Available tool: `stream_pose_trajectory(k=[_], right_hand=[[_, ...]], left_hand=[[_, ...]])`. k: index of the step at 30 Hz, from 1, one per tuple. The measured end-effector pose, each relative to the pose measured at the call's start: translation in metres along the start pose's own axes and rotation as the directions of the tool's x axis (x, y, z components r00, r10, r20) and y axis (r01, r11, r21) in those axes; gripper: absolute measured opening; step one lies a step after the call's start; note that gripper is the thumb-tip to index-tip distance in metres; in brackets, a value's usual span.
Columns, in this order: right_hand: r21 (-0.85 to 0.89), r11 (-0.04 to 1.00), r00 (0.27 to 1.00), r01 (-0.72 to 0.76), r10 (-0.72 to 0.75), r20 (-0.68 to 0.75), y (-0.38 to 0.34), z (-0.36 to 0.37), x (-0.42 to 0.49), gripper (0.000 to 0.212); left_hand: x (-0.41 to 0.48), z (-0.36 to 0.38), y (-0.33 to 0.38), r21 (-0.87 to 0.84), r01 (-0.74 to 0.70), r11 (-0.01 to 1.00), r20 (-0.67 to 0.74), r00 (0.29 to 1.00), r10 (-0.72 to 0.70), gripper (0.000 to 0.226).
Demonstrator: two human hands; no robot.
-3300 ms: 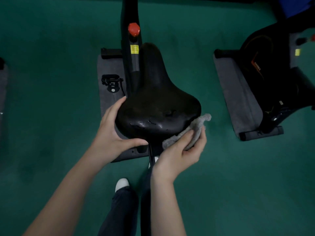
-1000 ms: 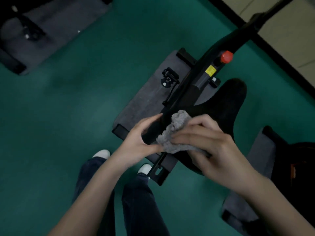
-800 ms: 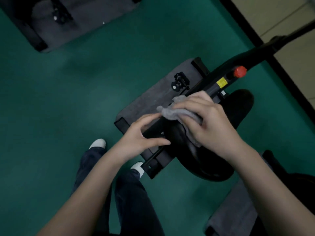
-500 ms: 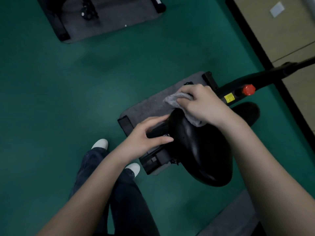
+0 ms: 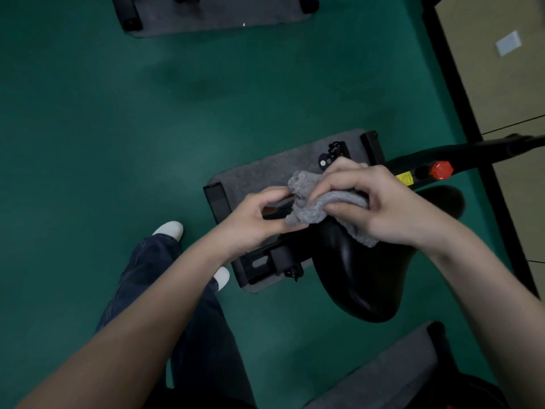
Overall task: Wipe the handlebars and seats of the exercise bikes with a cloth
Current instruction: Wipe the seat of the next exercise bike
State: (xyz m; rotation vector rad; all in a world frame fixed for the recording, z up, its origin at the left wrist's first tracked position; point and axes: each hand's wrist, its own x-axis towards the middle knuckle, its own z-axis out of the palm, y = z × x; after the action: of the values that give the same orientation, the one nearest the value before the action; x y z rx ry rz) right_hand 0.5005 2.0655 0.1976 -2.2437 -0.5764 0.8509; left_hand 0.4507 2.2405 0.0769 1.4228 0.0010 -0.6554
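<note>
A black bike seat fills the lower right middle, its nose pointing right. My right hand grips a grey fluffy cloth at the seat's upper left edge. My left hand is at the cloth's left end, fingers and thumb curled and pinching it. The bike frame with a red knob and a yellow label runs off to the right.
A grey mat lies under the bike on the green floor. Another mat with bike feet sits at the top, a third mat at bottom right. My legs and white shoes stand left of the bike. A beige wall is at right.
The view has swung round the seat. My right hand drew the cloth back off the seat edge, and my left hand left the seat rail and took the cloth's end.
</note>
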Motion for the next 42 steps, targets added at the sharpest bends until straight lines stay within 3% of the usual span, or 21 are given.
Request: stream_pose_trajectory(k=[9,14,17,23,25,30,33,35,39,42], right_hand=[[-0.091,0.985,0.946,0.147,-0.167,-0.278,0.01,0.037,-0.04,0.024],[0.025,0.988,0.886,0.154,-0.127,-0.446,0.009,0.059,-0.069,0.021],[0.098,0.989,0.8,0.109,-0.028,-0.599,0.009,0.065,-0.078,0.02],[0.135,0.989,0.717,0.055,0.055,-0.695,0.006,0.103,-0.101,0.023],[0.174,0.985,0.621,0.015,0.127,-0.774,0.01,0.109,-0.115,0.02],[0.33,0.937,0.213,-0.112,0.347,-0.914,0.01,0.131,-0.108,0.031],[0.326,0.936,0.097,-0.129,0.34,-0.936,-0.002,0.159,-0.096,0.03],[0.371,0.925,0.013,-0.083,0.373,-0.928,-0.006,0.168,-0.095,0.026],[0.53,0.848,-0.32,0.017,0.507,-0.8,0.001,0.167,-0.089,0.022],[0.624,0.78,-0.438,0.046,0.577,-0.689,-0.002,0.17,-0.071,0.025]], left_hand=[[0.007,-0.01,0.006,0.088,-0.041,0.995,0.017,0.999,0.04,0.049],[0.007,-0.012,0.015,0.116,-0.034,0.993,0.056,0.998,0.028,0.052],[0.009,-0.014,0.017,0.138,-0.036,0.99,0.07,0.997,0.026,0.051],[0.008,-0.013,0.017,0.138,-0.033,0.99,0.057,0.998,0.026,0.05],[0.009,-0.01,0.021,0.119,-0.042,0.992,0.059,0.998,0.035,0.053],[0.015,-0.003,0.032,0.173,-0.085,0.981,0.08,0.994,0.073,0.064],[0.016,-0.004,0.032,0.201,-0.096,0.975,0.104,0.992,0.076,0.062],[0.017,-0.004,0.032,0.22,-0.107,0.97,0.11,0.99,0.084,0.058],[0.017,-0.007,0.033,0.246,-0.107,0.963,0.125,0.989,0.078,0.059],[0.019,-0.01,0.035,0.283,-0.108,0.953,0.144,0.987,0.069,0.064]])
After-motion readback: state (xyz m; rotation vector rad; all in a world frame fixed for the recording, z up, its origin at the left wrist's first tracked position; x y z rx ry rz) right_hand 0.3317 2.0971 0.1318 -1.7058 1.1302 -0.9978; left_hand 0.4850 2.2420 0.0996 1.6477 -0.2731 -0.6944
